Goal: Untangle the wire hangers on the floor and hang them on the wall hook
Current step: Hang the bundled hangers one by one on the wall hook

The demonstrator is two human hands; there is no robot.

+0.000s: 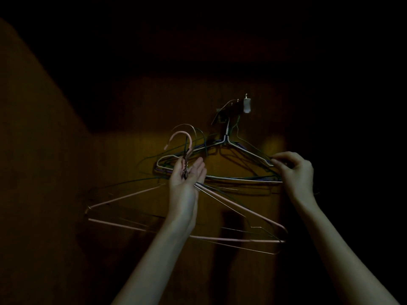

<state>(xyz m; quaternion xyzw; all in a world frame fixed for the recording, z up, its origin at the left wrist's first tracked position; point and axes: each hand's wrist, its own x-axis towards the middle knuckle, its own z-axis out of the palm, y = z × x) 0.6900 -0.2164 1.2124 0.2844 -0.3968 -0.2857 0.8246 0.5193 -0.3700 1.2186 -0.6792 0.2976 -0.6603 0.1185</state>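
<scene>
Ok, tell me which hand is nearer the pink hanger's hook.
Left. The left hand holds the neck just below the pink hook; the right hand pinches hung wires far right.

hands – 2 | wall hook – 1 | hangers – several, uncountable

Very dim and grainy, corners black, a weak yellowish glow at centre throwing soft shadows on the wall.

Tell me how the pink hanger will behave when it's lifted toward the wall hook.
The pink hanger is thin wire, so probably light and springy. The left hand holds its neck with other hangers, so it may snag. Its open hook should catch the wall hook easily.
</scene>
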